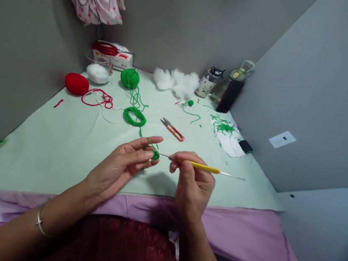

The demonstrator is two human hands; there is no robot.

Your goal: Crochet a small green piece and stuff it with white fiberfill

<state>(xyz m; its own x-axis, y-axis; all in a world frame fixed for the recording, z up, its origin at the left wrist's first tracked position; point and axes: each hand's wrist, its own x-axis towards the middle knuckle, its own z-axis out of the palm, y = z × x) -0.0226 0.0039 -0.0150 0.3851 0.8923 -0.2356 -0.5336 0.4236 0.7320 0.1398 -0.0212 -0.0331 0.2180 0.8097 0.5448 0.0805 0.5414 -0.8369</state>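
Pinched between the thumb and fingers of my left hand [127, 155] is a small green crochet piece [155, 155]. Green yarn runs over the raised index finger and back to a loose coil of green yarn [134, 117] on the table. My right hand [193, 180] grips a crochet hook [203, 167] by its yellow handle, pen-fashion. The hook's thin metal tip reaches the green piece; whether it passes through a stitch I cannot tell. Beyond the hands lie orange-handled thread snips [173, 129].
A green yarn ball [130, 78], red yarn [76, 84] and white yarn [97, 73] sit at the back left. White stuffing [177, 83] lies along the back wall. At right are a bottle [237, 76], a phone [230, 96] and green scraps [225, 127] on tissue.
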